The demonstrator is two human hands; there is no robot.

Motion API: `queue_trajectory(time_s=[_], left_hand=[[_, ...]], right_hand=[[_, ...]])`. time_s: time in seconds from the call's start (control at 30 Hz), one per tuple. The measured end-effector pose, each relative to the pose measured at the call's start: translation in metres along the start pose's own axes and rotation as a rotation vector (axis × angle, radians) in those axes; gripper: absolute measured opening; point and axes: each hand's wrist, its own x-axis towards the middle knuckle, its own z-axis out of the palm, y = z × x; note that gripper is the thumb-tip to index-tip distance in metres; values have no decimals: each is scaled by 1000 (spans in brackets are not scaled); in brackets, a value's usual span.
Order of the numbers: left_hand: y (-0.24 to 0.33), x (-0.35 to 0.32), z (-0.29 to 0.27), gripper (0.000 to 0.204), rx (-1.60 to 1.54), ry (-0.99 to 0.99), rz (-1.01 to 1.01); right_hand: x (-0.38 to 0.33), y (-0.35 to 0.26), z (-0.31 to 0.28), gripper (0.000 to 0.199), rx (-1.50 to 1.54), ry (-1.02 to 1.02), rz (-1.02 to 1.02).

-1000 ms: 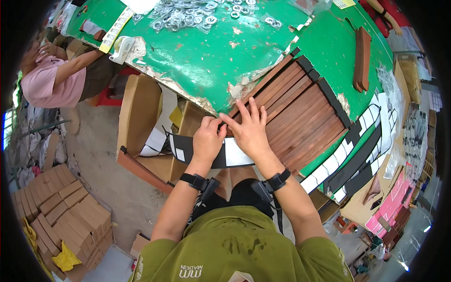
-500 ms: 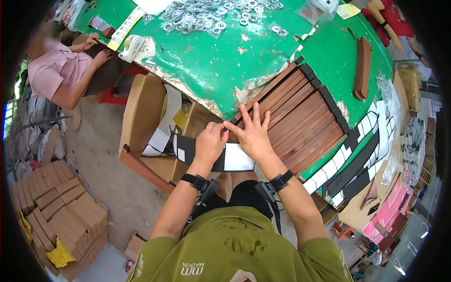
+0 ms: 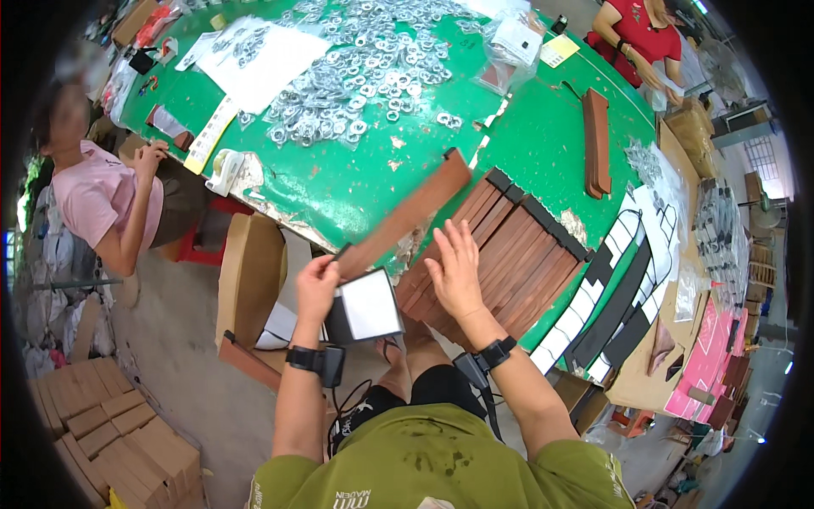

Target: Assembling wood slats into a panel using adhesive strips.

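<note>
Left hand (image 3: pixel 315 284): fingers closed around the near end of a long brown strap (image 3: pixel 405 216), which rises tilted toward 1 o'clock over the table edge. A white card on a black backing (image 3: pixel 370 305) hangs at the strap's lower end, just at 4 o'clock of the hand.

Right hand (image 3: pixel 456 270): open, fingers spread and flat, resting on the near ends of a row of brown straps (image 3: pixel 509 250) laid side by side at the table's near edge. Holds nothing. The far ends of the row carry black tips.

Containers: open cardboard box (image 3: pixel 250 293) on the floor at 9 o'clock of the left hand; light-coloured sheets show inside, contents otherwise unclear. Stack of flat folded cartons (image 3: pixel 119 433) at 7 o'clock on the floor.

Surface: green table (image 3: pixel 339 182), paint worn through along the near edge. A large heap of metal rings (image 3: pixel 356 72) spreads across the far part at 12 o'clock, some lying on white paper (image 3: pixel 263 59). A short stack of brown straps (image 3: pixel 596 142) lies apart at 2 o'clock. Black-and-white strips (image 3: pixel 619 271) lie at 3 o'clock of the row, running along the table's right edge.

Room: bare concrete floor. A person in a pink shirt (image 3: pixel 93 199) sits at 9 o'clock beside the table; another person in a red top (image 3: pixel 632 25) is at 1 o'clock on the far side. Pink sheets (image 3: pixel 708 352) at 4 o'clock.
</note>
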Motion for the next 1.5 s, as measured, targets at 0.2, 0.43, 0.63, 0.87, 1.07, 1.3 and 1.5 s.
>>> queue_trajectory(time_s=[0.2,0.43,0.63,0.87,1.07,1.3,1.5], left_hand=[[-13,27,-57,28,-165,167,4],[-49,50,-45,36,-78,237,-10],[-26,9,-8,43,559,559,282],[27,-38,25,33,251,323,242],[38,-57,39,34,166,190,250],[14,-71,22,41,96,145,126],[13,-82,24,46,-26,94,-136]], right_hand=[[-11,20,-1,53,-19,-24,59],[-17,26,0,51,-27,-51,83],[-12,-10,-10,33,238,-96,8],[-12,-89,-28,33,269,-61,-102],[-26,-115,-26,36,113,-99,-246],[-50,-127,-23,27,199,-110,-267],[-76,-123,-25,43,101,-70,-324]])
